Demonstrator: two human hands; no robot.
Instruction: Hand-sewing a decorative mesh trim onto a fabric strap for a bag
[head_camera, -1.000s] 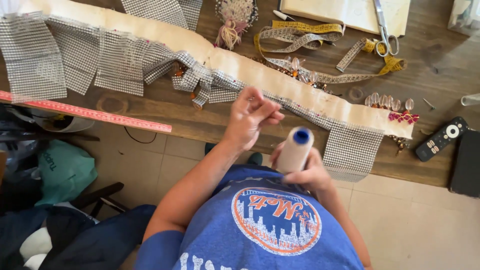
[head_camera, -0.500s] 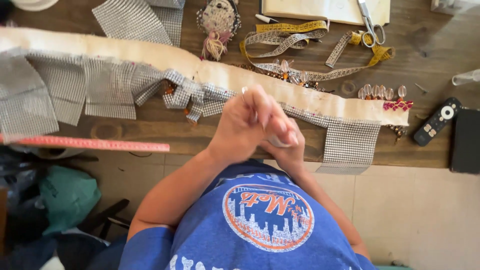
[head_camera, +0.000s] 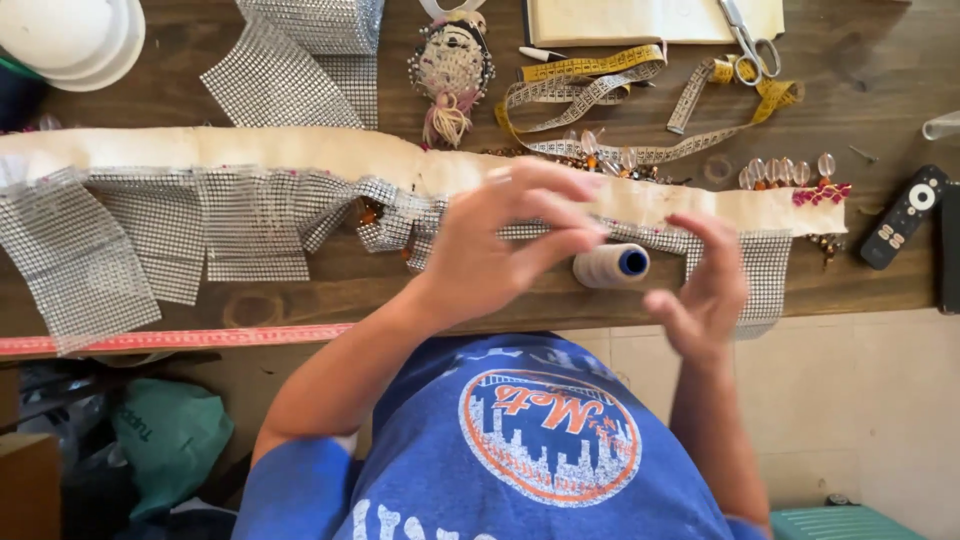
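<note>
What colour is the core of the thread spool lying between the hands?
Blue core, beige thread wound around it: the thread spool lies on the wooden table, clearest in the head view.

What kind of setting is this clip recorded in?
Most likely a home sewing or craft table. On the wooden table lie a yellow tape measure, scissors, rhinestone mesh strips and a spool of thread. A TV remote suggests a home, not a workshop.
</note>
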